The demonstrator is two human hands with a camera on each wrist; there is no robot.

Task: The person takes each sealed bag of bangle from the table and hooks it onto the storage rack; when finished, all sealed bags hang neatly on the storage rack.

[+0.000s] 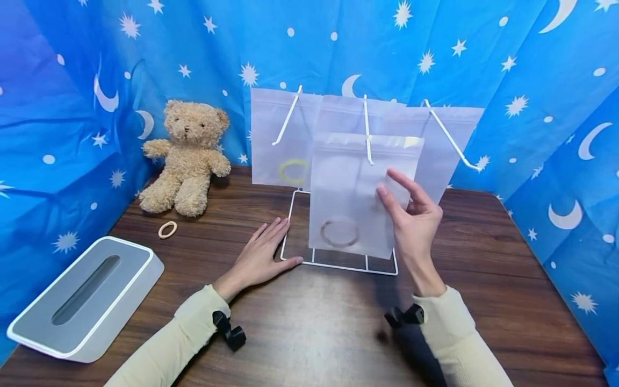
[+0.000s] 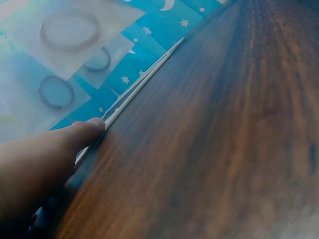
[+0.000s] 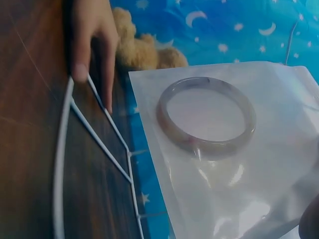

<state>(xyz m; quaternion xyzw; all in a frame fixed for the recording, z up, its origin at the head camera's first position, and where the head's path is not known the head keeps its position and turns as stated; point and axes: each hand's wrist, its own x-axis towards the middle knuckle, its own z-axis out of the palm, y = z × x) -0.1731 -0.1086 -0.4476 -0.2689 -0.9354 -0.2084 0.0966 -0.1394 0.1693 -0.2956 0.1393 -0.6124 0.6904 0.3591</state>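
A white wire rack (image 1: 348, 266) stands on the table, with frosted zip bags hanging from its hooks. On the middle hook (image 1: 368, 145) hangs the front bag (image 1: 355, 199), a brownish bangle (image 3: 207, 115) inside it. My right hand (image 1: 418, 226) is at this bag's right side, thumb and index finger apart in front of it. My left hand (image 1: 261, 252) rests at the left of the rack's base, its thumb (image 2: 92, 127) touching the base wire. Another bag (image 1: 275, 129) on the left hook holds a yellow-green bangle (image 1: 293, 172).
A teddy bear (image 1: 186, 158) sits at the back left, a small pale wooden ring (image 1: 167, 230) before it. Left of my arm is a grey and white tissue box (image 1: 87, 295). The right hook (image 1: 454, 137) juts toward me, and a blue star-patterned curtain (image 1: 512, 64) surrounds the table.
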